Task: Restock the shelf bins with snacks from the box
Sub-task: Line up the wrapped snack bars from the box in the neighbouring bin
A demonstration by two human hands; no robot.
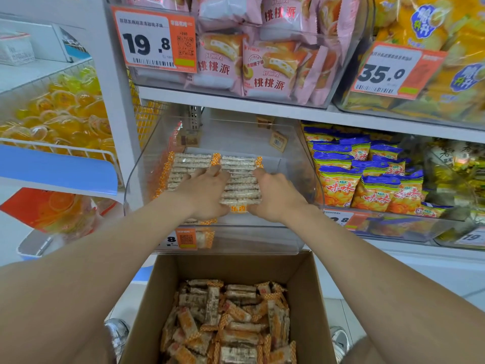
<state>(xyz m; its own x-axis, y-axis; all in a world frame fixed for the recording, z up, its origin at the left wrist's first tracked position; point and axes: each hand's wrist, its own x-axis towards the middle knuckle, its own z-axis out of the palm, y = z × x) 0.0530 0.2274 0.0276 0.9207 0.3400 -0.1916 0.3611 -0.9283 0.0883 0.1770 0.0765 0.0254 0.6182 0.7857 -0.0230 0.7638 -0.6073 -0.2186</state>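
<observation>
Inside the clear bin [141, 179], both hands clamp a row of bars [240, 179].
At the row's two sides, the left hand [203, 191] and right hand [275, 195] press inward, thumbs at its near edge; a second row lies just beside it on the left. Below the bin, the open box [162, 298] holds loose bars [231, 324]. Blue-and-yellow bags [367, 179] fill the neighbouring bin; pink packs [267, 74] sit above.

Lighting is bright, even and diffuse; shadows are soft. The box [301, 282] interior is dimmer than the shelves. Faint glare marks the clear bin [262, 239] front. Wide-angle bending shows at the edges. Jelly cups [60, 111] at left and yellow bags [446, 30] at upper right are blurred.
</observation>
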